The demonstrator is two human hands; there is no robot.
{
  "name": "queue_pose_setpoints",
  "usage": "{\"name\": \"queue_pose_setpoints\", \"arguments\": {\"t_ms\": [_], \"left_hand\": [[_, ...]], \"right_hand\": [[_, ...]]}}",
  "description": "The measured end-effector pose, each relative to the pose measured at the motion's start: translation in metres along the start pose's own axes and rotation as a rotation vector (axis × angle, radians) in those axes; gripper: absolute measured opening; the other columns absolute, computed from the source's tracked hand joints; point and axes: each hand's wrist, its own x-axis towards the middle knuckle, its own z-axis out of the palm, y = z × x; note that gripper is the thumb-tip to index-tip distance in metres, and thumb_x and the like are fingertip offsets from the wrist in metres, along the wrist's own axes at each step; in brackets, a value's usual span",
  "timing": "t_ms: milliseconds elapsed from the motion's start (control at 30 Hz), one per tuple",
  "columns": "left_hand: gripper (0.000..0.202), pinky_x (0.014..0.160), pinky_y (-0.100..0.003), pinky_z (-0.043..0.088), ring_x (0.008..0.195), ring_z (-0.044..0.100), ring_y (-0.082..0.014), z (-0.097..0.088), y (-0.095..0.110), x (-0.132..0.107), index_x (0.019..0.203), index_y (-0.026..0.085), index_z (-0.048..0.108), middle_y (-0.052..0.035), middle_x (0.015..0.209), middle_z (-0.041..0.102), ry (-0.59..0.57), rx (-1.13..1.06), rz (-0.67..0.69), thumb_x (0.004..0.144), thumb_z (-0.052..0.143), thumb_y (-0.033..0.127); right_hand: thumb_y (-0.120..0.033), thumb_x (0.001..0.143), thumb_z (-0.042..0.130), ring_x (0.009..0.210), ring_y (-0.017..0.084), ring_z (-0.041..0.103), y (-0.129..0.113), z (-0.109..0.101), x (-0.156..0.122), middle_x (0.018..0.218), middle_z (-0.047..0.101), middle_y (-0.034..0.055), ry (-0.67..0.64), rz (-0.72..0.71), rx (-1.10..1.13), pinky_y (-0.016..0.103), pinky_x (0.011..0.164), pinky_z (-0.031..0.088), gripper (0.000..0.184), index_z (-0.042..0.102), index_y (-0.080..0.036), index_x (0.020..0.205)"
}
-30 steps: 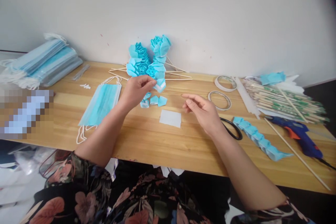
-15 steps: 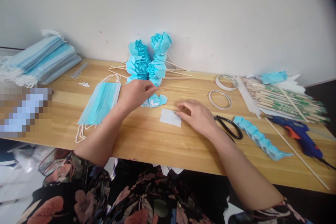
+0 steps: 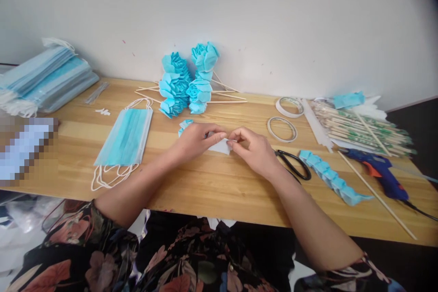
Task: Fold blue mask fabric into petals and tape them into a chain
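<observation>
A small white piece of thin sheet [image 3: 221, 146] is between my two hands at the middle of the table. My right hand [image 3: 255, 148] pinches its right edge with thumb and fingertips. Coming in from the left, my left hand [image 3: 198, 140] closes thumb and fingers on the sheet's upper edge. Behind the left hand, a blue folded piece [image 3: 185, 124] lies partly hidden. Black-handled scissors [image 3: 294, 165] rest just right of my right hand, their blades mostly covered.
Blue flowers on sticks [image 3: 174, 84] lie by the wall. Masks [image 3: 125, 137] and a mask stack [image 3: 51, 77] are left. Tape rolls [image 3: 282, 129], a pleated blue strip [image 3: 337, 178], a glue gun [image 3: 379, 171], a long stick [image 3: 379, 196] and wrapped sticks [image 3: 362, 127] occupy the right.
My left hand has moved down and right from near the flowers to the white sheet. My right hand has closed on the sheet, which is now partly raised. The view shifted slightly.
</observation>
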Motion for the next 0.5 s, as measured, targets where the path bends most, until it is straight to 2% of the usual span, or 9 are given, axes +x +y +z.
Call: {"name": "queue_pose_setpoints", "arguments": {"t_ms": [67,200,267,400,500], "left_hand": [[0.027,0.059,-0.022,0.040,0.067,0.060,-0.0124,0.0007,-0.0001,0.0003,0.093,0.015,0.073,-0.0026,0.082,0.074,-0.030,-0.089,-0.058,0.086,0.061,0.039],[0.024,0.049,-0.020,0.040,0.050,0.056,-0.0098,0.0028,0.0005,0.0007,0.094,0.015,0.066,0.0017,0.064,0.066,-0.074,-0.314,-0.249,0.076,0.071,0.030],[0.023,0.046,-0.020,0.042,0.047,0.056,-0.0098,0.0035,0.0017,0.0004,0.089,0.015,0.062,0.0018,0.060,0.065,-0.071,-0.461,-0.318,0.075,0.072,0.029],[0.023,0.045,-0.019,0.044,0.050,0.059,-0.0097,0.0026,0.0061,-0.0003,0.079,0.015,0.056,-0.0017,0.064,0.068,0.053,-0.652,-0.317,0.074,0.075,0.028],[0.022,0.044,-0.019,0.043,0.047,0.058,-0.0089,0.0022,0.0085,-0.0001,0.079,0.014,0.056,-0.0012,0.061,0.067,0.127,-0.668,-0.321,0.074,0.075,0.025]], "right_hand": [[-0.026,0.086,0.062,0.073,0.015,0.063,0.0012,0.0004,-0.0006,0.081,0.069,-0.0012,0.040,0.023,0.073,0.027,0.069,0.045,0.008,0.063,-0.023,0.093],[-0.033,0.086,0.063,0.064,0.014,0.059,0.0037,-0.0003,-0.0007,0.071,0.063,-0.0034,0.074,0.086,0.233,0.027,0.062,0.046,0.021,0.062,-0.024,0.106],[-0.035,0.090,0.058,0.067,0.015,0.062,0.0038,-0.0024,-0.0005,0.071,0.065,-0.0027,0.102,0.090,0.313,0.028,0.064,0.049,0.026,0.061,-0.024,0.113],[-0.028,0.091,0.052,0.082,0.018,0.070,0.0017,-0.0060,-0.0011,0.085,0.074,0.0015,0.147,0.081,0.431,0.035,0.082,0.054,0.026,0.059,-0.024,0.116],[-0.025,0.087,0.056,0.089,0.020,0.071,-0.0006,-0.0057,-0.0024,0.093,0.076,0.0035,0.106,0.063,0.430,0.037,0.084,0.054,0.025,0.058,-0.025,0.112]]}}
